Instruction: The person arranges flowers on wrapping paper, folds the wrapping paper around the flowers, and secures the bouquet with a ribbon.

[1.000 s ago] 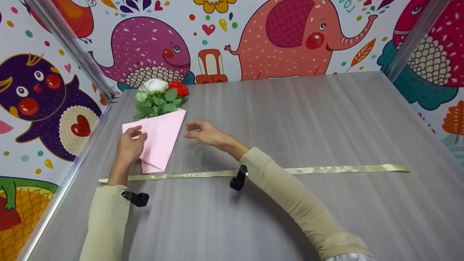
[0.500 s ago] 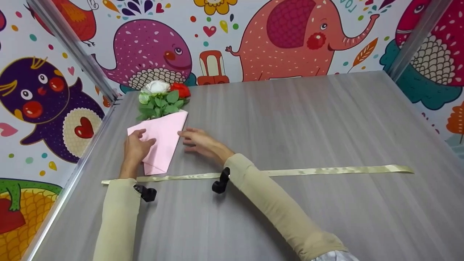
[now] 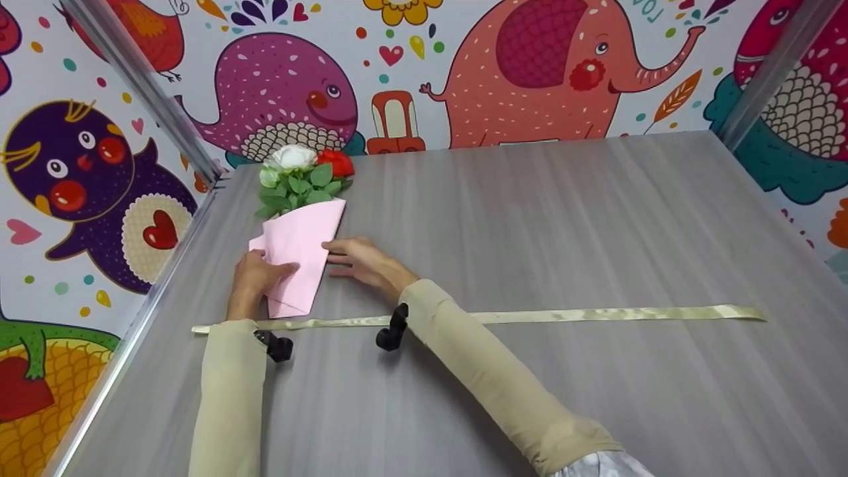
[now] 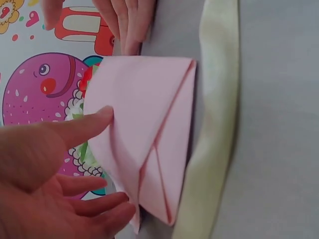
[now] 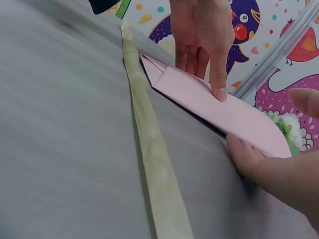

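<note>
The grey table (image 3: 563, 232) spreads before me, and a pale satin ribbon (image 3: 596, 314) runs left to right across it, just on the near side of the pink wrapper (image 3: 301, 245). The wrapper lies at the left, with the bouquet (image 3: 301, 179) showing beyond its far end. My left hand (image 3: 255, 278) pinches the left edge, thumb on top; how many layers it holds I can't quite make out. My right hand (image 3: 364, 262) grips nothing, its extended fingertips against the right edge. I'd call this folding the left side inward; the next move probably calls for pressing that fold flat.
</note>
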Action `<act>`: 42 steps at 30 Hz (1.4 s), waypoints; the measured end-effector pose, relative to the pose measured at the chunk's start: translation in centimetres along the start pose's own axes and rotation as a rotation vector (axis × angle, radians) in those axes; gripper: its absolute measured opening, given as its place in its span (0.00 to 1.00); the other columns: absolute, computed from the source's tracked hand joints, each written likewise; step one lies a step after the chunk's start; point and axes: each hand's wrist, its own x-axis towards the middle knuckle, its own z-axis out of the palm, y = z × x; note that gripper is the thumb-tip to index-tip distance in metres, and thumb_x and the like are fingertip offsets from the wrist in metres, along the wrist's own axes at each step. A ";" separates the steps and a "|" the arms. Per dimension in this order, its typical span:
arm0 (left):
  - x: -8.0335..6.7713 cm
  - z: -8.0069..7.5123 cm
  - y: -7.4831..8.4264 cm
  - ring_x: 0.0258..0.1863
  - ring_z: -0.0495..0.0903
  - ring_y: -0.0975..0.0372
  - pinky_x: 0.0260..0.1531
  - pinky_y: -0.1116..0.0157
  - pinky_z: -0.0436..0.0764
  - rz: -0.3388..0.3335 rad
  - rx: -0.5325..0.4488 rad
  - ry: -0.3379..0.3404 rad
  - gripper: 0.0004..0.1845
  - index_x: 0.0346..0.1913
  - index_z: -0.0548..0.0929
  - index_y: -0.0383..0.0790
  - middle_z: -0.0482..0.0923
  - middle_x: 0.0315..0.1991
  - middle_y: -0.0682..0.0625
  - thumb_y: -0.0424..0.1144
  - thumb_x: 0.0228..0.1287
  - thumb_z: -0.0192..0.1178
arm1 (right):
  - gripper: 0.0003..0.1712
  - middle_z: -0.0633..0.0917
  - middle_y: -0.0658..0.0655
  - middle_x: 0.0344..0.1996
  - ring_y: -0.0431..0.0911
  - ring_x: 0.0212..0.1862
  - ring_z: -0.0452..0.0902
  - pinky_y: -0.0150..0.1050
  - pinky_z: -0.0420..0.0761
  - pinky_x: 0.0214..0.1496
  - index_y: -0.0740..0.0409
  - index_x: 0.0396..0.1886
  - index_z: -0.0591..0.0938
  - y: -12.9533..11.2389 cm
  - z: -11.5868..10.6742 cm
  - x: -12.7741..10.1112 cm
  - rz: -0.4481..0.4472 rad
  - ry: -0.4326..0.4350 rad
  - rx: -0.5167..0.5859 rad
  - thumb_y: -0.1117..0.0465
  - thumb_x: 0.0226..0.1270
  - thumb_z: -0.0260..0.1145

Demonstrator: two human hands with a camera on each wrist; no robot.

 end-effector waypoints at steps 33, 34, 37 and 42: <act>-1.1 3.6 2.0 0.52 0.78 0.48 0.54 0.57 0.79 0.107 -0.159 -0.022 0.33 0.64 0.71 0.19 0.74 0.61 0.26 0.42 0.65 0.63 | 0.64 0.65 0.68 0.72 0.55 0.67 0.68 0.42 0.84 0.51 0.48 0.82 0.49 0.2 -0.7 0.3 -0.318 0.279 -0.603 0.87 0.49 0.63; -1.2 3.7 2.2 0.55 0.78 0.47 0.57 0.57 0.78 0.092 -0.183 -0.018 0.33 0.65 0.70 0.19 0.73 0.63 0.26 0.42 0.66 0.61 | 0.64 0.62 0.66 0.75 0.55 0.71 0.64 0.43 0.84 0.51 0.48 0.82 0.50 0.3 -0.8 0.3 -0.328 0.276 -0.624 0.87 0.48 0.63; -1.7 4.1 3.0 0.63 0.73 0.42 0.64 0.52 0.74 0.056 -0.168 0.005 0.33 0.68 0.67 0.19 0.68 0.67 0.26 0.43 0.69 0.55 | 0.62 0.59 0.64 0.78 0.55 0.76 0.57 0.42 0.84 0.50 0.49 0.81 0.54 0.2 -1.1 0.1 -0.351 0.270 -0.672 0.88 0.46 0.62; -2.4 5.0 4.2 0.66 0.69 0.35 0.68 0.44 0.65 0.099 0.061 0.047 0.32 0.66 0.68 0.19 0.69 0.66 0.24 0.44 0.70 0.49 | 0.61 0.61 0.65 0.77 0.53 0.74 0.60 0.40 0.83 0.52 0.53 0.81 0.55 0.0 -1.6 -0.1 -0.388 0.271 -0.654 0.87 0.44 0.61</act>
